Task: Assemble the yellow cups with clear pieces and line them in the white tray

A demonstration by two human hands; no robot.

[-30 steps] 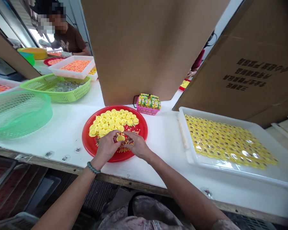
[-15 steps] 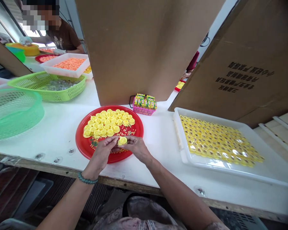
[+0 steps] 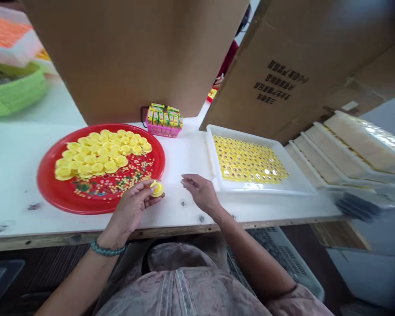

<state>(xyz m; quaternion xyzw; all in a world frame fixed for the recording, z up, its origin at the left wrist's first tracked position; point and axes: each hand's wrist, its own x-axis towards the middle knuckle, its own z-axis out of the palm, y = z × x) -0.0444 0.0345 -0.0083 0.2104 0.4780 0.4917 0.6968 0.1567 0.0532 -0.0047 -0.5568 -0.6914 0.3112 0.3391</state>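
My left hand is closed in a pinch on a small round yellow plastic piece, at the front right rim of a red tray. A cluster of similar yellow pieces lies at the back of that tray, with many tiny yellow and green bits strewn in front. My right hand is open above the white table, between the red tray and a white tray; its fingers stretch out to the left and nothing shows in them. Rows of yellow pieces with dark centres fill much of the white tray.
A pink basket of small boxes stands behind the red tray. Cardboard panels wall off the back. Stacked white trays stand at the right, a green basket at the left. Small clear domes lie near the table edge.
The view has swung to the right. My hands, earlier together around the yellow piece over the red tray, are now apart; the left holds the piece and the right has moved away to the right.
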